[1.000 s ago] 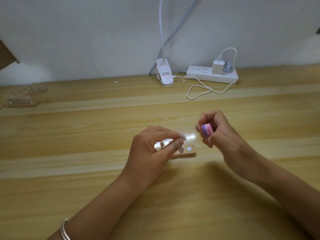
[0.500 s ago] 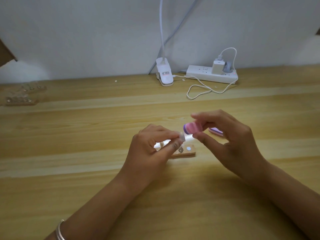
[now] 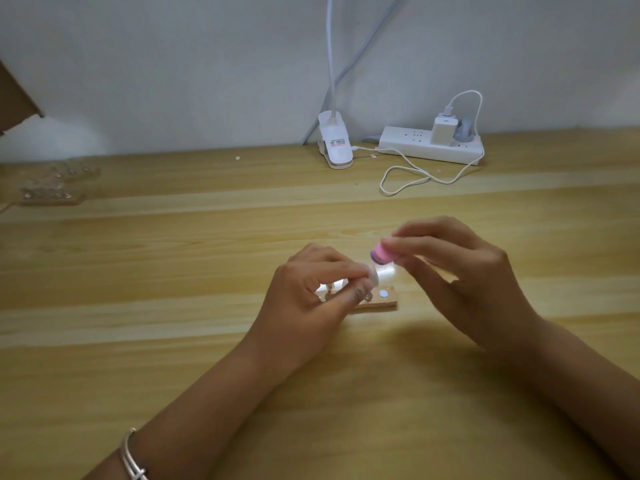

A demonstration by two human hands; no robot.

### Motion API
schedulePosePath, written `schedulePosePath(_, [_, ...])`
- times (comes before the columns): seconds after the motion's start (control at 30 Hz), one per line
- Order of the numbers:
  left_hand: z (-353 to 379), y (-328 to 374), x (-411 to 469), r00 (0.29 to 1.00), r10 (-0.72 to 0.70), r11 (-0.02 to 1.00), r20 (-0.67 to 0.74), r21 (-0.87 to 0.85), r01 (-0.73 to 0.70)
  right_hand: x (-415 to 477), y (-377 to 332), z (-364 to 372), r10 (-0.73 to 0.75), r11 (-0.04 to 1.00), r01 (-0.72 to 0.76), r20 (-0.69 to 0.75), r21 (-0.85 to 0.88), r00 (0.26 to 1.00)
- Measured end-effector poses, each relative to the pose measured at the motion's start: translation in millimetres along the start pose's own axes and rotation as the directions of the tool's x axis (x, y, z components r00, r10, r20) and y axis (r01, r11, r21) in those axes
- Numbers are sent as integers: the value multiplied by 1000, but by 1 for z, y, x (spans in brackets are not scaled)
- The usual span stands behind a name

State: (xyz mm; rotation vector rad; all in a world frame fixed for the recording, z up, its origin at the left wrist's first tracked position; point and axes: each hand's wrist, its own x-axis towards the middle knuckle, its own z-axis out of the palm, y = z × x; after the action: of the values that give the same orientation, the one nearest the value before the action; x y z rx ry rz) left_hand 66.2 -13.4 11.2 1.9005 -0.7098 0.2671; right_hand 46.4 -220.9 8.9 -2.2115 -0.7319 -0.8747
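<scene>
Pink with a purple end face turned leftward: small cylinder, pinched between thumb and forefinger of the right hand, up in the air and clear of the table. Other fingers of that hand loosely bent behind it, holding nothing else. Just below and left of the cylinder, near but apart from it, a little white disc, gripped at the tips of thumb and forefinger of the left hand. Under that hand, flat on the table, a wooden block with metal studs on top and one pale round dot near its right end; left part of the block hidden by the fingers. Bright lamp glare on the wood around the block. Silver bangle on the left wrist. Far back by the wall: white clip lamp base, white power strip with a charger plugged in, looped white cable between them. Far left, blurred, more studded wooden pieces.
</scene>
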Motion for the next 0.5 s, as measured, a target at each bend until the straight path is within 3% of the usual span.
schedulePosePath(0.07, [1,0,0,1000,-10,1000,-4,-3,10,-1,-2,-3,44,998,-42,-38,42,998])
schedulePosePath(0.2, [0,-1,0,1000,7,1000,0,-15,-7,-7,-13,4,-104,993,102,43,56,994])
schedulePosePath(0.33, [-1,-1,1,999,-33,998,-15,-51,32,-1,-2,-4,27,999,-25,-46,25,999])
schedulePosePath(0.43, [-1,-2,0,1000,3,1000,-16,-31,-3,-7,-11,4,-106,994,106,-1,38,994])
schedulePosePath(0.5, [0,-1,-1,997,67,995,-30,71,-64,-7,-9,7,-155,988,155,48,-12,987])
